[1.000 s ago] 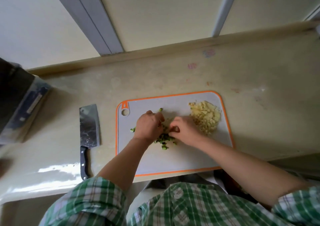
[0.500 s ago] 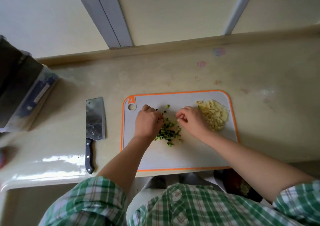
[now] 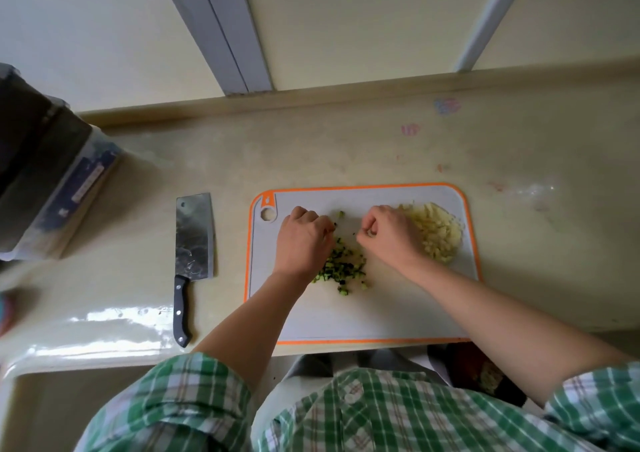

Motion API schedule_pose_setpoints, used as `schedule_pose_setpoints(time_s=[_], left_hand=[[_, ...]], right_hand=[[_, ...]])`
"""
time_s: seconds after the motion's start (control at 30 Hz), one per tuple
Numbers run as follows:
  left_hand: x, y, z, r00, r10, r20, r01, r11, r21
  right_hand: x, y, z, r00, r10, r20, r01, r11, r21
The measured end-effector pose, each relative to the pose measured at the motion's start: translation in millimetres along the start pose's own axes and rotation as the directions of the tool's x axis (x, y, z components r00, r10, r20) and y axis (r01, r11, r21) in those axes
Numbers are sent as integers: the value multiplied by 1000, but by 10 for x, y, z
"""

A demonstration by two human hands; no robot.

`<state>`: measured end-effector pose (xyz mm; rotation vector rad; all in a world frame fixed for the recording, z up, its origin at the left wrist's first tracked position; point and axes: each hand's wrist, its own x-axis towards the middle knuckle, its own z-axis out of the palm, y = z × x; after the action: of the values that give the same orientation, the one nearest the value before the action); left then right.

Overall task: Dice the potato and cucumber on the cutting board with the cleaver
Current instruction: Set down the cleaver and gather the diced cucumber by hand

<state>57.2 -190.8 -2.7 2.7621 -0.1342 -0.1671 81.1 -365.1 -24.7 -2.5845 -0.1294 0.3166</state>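
- Both hands had been close together on top of the cucumber dice (image 3: 346,268) one second before. At this moment they had moved apart and a little toward the far edge of the cutting board (image 3: 346,316), so the green heap was uncovered between and below them.
- The left hand (image 3: 303,240) lay with its fingers curled, the fingertips close to some small dark bits at the upper edge of the heap. If it held a bit, I cannot tell.
- The right hand (image 3: 388,240) also had curled fingers, with thumb and forefinger brought together as for a pinch. What was between them, if anything, was too small to see.
- One stray cucumber piece (image 3: 341,214) lay apart from the heap, between the two hands and nearer the far edge.
- The potato dice (image 3: 436,236) lay in a pale heap at the right end of the board, partly hidden behind the right hand, and looked unchanged.
- The cleaver (image 3: 194,240) lay flat on the bench (image 3: 346,146), just left of the board, in the same place as before, and no hand touched it.
- In my judgement the cutting was finished or nearly finished. The hands seemed to be collecting scattered bits into the heap rather than preparing a new cut.
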Motion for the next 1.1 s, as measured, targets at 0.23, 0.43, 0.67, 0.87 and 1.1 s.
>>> schedule_pose_setpoints(time_s=[0.23,0.43,0.67,0.87,1.1], left_hand=[[274,461,230,972,128,196,-133,991,12],[457,763,425,965,101,242,-122,990,73],[414,628,453,967,81,240,-117,984,137],[361,422,373,980,82,183,-114,978,172],[510,817,490,971,79,226,-63,995,-77]], right_hand=[[-221,533,-394,1000,12,23,-10,998,-56],[-259,666,-467,996,40,-83,-38,999,27],[-187,619,-446,994,50,-99,-52,999,-12],[-71,493,-384,995,-20,-93,8,993,-117],[-79,695,-509,991,54,-119,-48,998,46]])
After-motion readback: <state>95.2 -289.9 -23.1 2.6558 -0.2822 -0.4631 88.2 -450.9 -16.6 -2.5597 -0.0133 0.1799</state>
